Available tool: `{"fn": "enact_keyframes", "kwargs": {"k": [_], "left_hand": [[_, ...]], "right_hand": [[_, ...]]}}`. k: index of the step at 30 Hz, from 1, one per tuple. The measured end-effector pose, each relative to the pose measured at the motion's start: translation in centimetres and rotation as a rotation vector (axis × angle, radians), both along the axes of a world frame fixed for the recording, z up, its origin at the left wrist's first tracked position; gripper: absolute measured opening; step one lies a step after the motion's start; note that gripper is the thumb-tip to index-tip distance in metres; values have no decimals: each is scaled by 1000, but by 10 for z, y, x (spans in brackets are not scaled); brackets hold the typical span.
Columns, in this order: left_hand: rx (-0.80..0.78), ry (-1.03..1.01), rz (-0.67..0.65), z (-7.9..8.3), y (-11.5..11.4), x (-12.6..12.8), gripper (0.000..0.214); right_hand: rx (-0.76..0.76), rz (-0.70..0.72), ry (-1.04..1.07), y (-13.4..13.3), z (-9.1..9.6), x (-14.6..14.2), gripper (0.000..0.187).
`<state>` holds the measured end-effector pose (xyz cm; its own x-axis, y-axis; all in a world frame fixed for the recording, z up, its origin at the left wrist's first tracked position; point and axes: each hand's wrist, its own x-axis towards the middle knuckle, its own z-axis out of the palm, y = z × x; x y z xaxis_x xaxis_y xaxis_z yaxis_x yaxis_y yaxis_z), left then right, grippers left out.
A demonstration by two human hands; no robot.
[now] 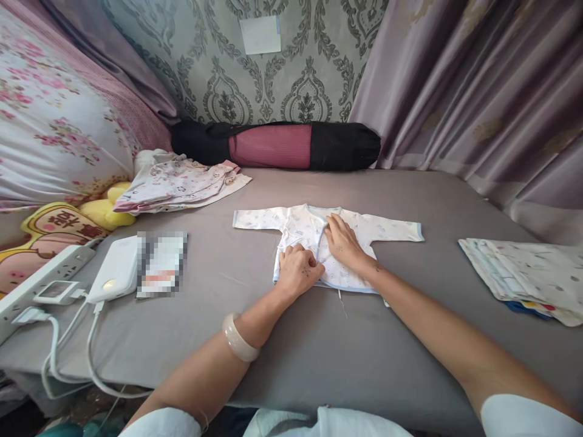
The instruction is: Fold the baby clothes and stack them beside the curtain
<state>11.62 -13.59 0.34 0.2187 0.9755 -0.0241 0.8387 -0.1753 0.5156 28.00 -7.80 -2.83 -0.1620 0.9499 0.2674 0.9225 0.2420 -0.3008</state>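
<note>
A small white baby wrap shirt (303, 221) with pale blue trim lies front up on the grey-covered surface, its sleeves stretched out to both sides. My left hand (298, 267) is at the lower front of the shirt, fingers curled and closed on its fabric near the front edge. My right hand (344, 243) rests on the shirt's chest by the overlapping neckline, fingers stretched out and lying on the cloth. Thin ties hang below the hem. Both palms and the fabric under them are hidden.
Folded baby clothes (523, 273) lie at the right, more clothes (177, 182) at the back left. A rolled black and pink bag (273, 145) lines the wall. A white charger box (116, 267), a blurred packet (161, 264) and a power strip (40, 285) with cables sit left.
</note>
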Motion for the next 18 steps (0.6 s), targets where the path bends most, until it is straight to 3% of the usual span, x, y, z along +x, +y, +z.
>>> {"fn": "enact_keyframes", "kwargs": {"k": [5, 11, 18], "left_hand": [[6, 22, 4, 0, 0, 0, 19], [-7, 16, 3, 0, 0, 0, 20], [-5, 35, 27, 0, 0, 0, 16]], "right_hand": [[-135, 29, -117, -42, 2, -7, 63], [-243, 249, -109, -80, 13, 9, 63], [-190, -60, -185, -100, 10, 48, 66]]}}
